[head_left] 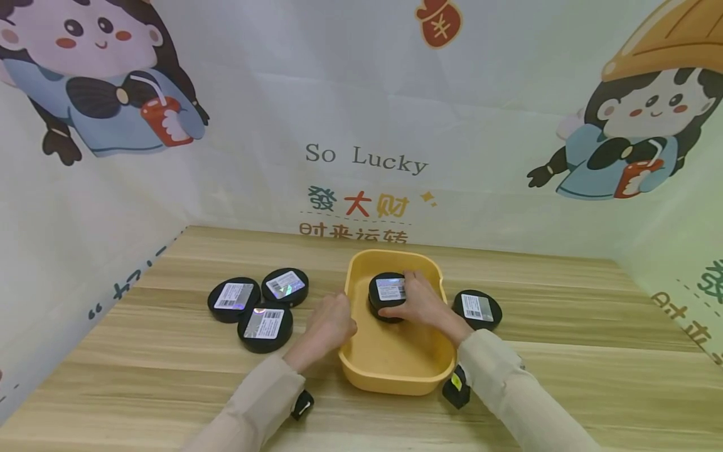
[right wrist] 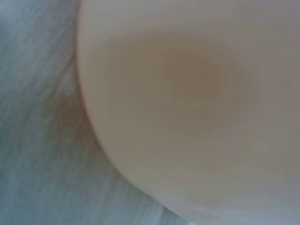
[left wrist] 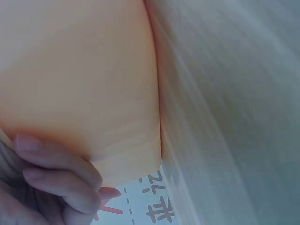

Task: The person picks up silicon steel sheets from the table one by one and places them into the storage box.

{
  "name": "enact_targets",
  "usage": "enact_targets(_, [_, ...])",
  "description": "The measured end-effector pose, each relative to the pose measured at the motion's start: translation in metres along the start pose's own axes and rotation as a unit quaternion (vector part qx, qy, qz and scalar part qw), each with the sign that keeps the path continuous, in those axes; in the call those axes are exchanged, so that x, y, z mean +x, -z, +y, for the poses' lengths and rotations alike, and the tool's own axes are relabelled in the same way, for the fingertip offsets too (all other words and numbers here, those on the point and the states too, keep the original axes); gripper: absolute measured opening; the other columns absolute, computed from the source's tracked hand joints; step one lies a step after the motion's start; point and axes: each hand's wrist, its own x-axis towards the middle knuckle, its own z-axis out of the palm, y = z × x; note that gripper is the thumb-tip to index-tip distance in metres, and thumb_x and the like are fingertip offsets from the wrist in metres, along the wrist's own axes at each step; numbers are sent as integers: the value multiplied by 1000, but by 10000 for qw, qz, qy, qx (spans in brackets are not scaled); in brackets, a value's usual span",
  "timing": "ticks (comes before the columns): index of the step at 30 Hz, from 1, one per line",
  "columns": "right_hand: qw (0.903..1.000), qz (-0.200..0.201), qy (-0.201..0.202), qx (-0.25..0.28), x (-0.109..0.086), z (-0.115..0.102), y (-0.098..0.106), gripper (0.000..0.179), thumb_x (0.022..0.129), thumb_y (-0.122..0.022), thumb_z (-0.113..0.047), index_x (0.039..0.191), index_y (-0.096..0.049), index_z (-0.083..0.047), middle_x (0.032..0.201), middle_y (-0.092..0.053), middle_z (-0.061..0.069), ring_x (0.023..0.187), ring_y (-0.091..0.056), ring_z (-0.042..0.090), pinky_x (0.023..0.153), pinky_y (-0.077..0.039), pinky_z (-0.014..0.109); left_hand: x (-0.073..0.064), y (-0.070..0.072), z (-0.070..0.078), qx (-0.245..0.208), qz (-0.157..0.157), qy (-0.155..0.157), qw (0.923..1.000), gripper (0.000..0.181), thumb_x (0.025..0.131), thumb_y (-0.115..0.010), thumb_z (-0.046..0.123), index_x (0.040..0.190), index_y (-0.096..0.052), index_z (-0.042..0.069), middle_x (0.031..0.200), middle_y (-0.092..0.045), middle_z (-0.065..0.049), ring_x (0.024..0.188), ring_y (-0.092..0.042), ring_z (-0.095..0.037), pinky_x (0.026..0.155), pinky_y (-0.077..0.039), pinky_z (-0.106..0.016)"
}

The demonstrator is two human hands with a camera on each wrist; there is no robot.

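Observation:
A yellow plastic bin [head_left: 395, 384] stands on the wooden table, and my left hand [head_left: 330, 319] grips its left rim. In the left wrist view the fingers [left wrist: 65, 164] are curled at the bin's edge. Inside the bin, toward its far end, my right hand [head_left: 418, 301] holds a round black case [head_left: 390, 289] by its side, thumb at the near edge and fingers at the far right. A white label faces up on the case. The right wrist view shows mostly the blurred outer wall of the bin [right wrist: 187, 117], with the hand hidden.
Three more round black cases [head_left: 234, 299] with labels lie clustered left of the bin. Another labelled case [head_left: 477, 309] lies to its right, beside my right wrist. A printed cloth [head_left: 361, 100] hangs behind the table and along both sides.

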Motion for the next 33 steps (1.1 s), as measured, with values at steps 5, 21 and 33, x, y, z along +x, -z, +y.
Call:
enact_targets(5, [10000,-66,-22,46,0,-1,-1,77,63,-79,-31,114,-40,12,101,-47,19,92,-49,29,84,-42,40,0,0,0,8,-36,22,10000,21,69,-61,1,88,-56,-5,74,-53,-12,65,-51,-23,50,-43,-31])
enact_targets(21, [9999,-150,-37,-18,0,-4,1,76,61,-81,-27,113,-41,12,100,-45,20,90,-49,29,84,-42,39,0,1,0,-61,-56,23,10000,17,69,-60,0,85,-56,-4,72,-52,-11,63,-51,-22,48,-42,-29])
enact_targets(33, [9994,-339,-2,117,-11,-5,16,85,70,-73,-32,129,-29,11,120,-42,29,106,-47,35,91,-39,43,0,0,0,-110,-98,10,9999,19,68,-59,-1,86,-56,-5,73,-52,-11,63,-50,-22,47,-41,-29])
